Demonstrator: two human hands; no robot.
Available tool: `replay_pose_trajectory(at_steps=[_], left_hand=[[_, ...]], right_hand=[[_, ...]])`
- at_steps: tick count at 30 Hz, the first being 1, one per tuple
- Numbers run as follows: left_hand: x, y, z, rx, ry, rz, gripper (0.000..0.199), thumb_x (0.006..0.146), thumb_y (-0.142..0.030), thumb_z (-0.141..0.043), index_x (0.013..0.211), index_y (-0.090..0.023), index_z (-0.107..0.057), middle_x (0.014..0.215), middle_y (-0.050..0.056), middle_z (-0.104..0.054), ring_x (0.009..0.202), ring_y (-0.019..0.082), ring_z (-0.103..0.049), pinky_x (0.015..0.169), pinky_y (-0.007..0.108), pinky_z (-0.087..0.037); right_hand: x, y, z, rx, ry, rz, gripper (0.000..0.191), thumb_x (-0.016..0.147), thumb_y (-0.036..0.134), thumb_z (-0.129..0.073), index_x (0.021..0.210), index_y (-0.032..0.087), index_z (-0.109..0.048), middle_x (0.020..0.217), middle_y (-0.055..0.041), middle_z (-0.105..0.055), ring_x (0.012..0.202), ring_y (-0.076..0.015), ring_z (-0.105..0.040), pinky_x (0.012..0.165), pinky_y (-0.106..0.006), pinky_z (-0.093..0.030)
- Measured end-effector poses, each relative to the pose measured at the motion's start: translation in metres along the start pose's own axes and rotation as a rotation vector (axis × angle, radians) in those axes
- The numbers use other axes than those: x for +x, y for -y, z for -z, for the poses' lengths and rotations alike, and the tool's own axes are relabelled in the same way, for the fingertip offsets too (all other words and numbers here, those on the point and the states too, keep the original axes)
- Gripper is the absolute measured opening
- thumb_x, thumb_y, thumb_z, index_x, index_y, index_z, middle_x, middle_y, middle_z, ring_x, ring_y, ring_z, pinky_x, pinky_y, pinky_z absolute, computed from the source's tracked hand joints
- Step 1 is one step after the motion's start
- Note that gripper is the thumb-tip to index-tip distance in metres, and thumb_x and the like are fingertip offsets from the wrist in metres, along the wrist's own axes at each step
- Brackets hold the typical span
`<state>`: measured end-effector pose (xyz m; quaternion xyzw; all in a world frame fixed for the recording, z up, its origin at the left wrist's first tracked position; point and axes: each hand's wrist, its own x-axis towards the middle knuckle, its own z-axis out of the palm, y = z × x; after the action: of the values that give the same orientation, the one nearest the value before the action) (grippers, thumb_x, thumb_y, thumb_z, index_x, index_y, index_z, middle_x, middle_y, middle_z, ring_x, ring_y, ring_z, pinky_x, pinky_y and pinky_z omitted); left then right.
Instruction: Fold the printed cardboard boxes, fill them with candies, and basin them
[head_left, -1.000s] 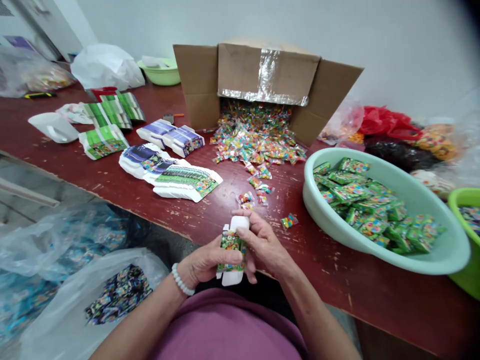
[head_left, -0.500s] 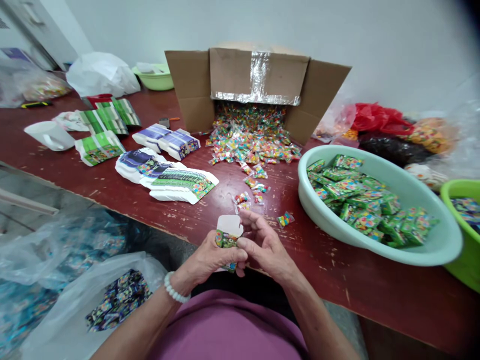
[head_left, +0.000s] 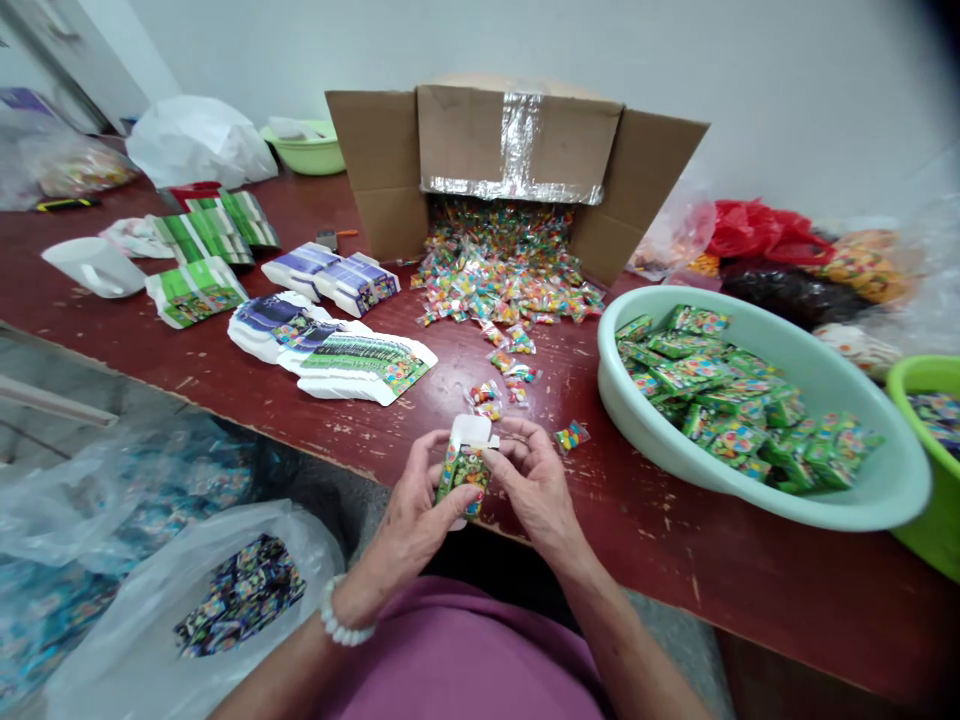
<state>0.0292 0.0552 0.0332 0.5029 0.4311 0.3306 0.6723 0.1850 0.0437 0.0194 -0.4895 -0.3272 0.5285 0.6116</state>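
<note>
Over the table's front edge I hold a small green printed candy box (head_left: 466, 478) with its white top flap raised. My left hand (head_left: 420, 498) grips the box from the left, thumb across its front. My right hand (head_left: 534, 478) pinches the upper right of the box near a small white side flap. Just beyond my hands lie several small clear packets of colourful candy (head_left: 486, 398), and a single packet (head_left: 571, 436) sits to the right. A fanned stack of flat green cartons (head_left: 367, 360) rests to the left.
An open cardboard box (head_left: 517, 140) on its side spills candy packets. A pale green basin (head_left: 765, 400) of filled green boxes stands at right. Bundled purple cartons (head_left: 334, 278), green cartons (head_left: 196, 290) and a white mug (head_left: 94, 266) are at left. A plastic bag (head_left: 187, 600) hangs below.
The candy box has turned more upright and squared open between my hands. My left hand has shifted its hold, and my right fingers have moved onto the box's upper flaps.
</note>
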Motion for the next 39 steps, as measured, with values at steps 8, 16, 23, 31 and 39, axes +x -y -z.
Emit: replay_pose_trajectory(at_steps=[8, 16, 23, 31, 39], left_hand=[[-0.009, 0.011, -0.006, 0.119, -0.050, -0.157, 0.046, 0.092, -0.031, -0.063, 0.134, -0.031, -0.048, 0.137, 0.005, -0.057, 0.117, 0.020, -0.059, 0.098, 0.032, -0.049], [-0.015, 0.016, 0.000, 0.214, 0.060, -0.031, 0.032, 0.097, -0.042, -0.053, 0.124, -0.025, -0.056, 0.108, 0.003, -0.068, 0.095, 0.019, -0.064, 0.084, 0.029, -0.052], [-0.017, 0.019, -0.006, -0.028, 0.024, 0.048, 0.052, 0.095, -0.046, -0.057, 0.140, -0.032, -0.035, 0.119, 0.006, -0.067, 0.097, 0.019, -0.069, 0.084, 0.031, -0.053], [-0.003, 0.015, -0.013, -0.356, 0.011, 0.390, 0.058, 0.091, -0.068, -0.046, 0.116, -0.018, -0.060, 0.072, 0.002, -0.065, 0.047, 0.012, -0.058, 0.045, 0.022, -0.046], [0.006, 0.016, -0.021, -0.231, -0.017, 0.276, 0.071, 0.088, -0.074, -0.043, 0.128, -0.018, -0.061, 0.067, 0.001, -0.065, 0.045, 0.011, -0.055, 0.042, 0.019, -0.040]], right_hand=[[-0.014, -0.012, -0.003, 0.011, -0.008, -0.022, 0.021, 0.083, 0.038, -0.074, 0.093, 0.021, -0.066, 0.083, 0.0013, -0.067, 0.072, -0.0116, -0.060, 0.066, -0.022, -0.050], [-0.008, -0.010, 0.020, 0.059, 0.098, -0.234, 0.037, 0.064, 0.039, -0.089, 0.088, 0.020, -0.067, 0.075, 0.0027, -0.065, 0.063, -0.0115, -0.058, 0.059, -0.023, -0.048], [-0.012, -0.015, 0.023, -0.204, 0.161, 0.024, 0.017, 0.081, 0.036, -0.076, 0.079, 0.020, -0.072, 0.078, -0.0007, -0.065, 0.071, -0.0140, -0.059, 0.066, -0.027, -0.048], [-0.015, -0.006, 0.020, -0.437, 0.276, 0.156, 0.022, 0.093, 0.038, -0.062, 0.082, 0.022, -0.072, 0.083, -0.0027, -0.065, 0.071, -0.0150, -0.062, 0.065, -0.028, -0.050], [-0.003, 0.003, 0.016, -0.333, 0.233, -0.011, 0.014, 0.082, 0.031, -0.072, 0.077, 0.019, -0.067, 0.084, -0.0022, -0.072, 0.050, -0.0093, -0.058, 0.046, -0.022, -0.047]])
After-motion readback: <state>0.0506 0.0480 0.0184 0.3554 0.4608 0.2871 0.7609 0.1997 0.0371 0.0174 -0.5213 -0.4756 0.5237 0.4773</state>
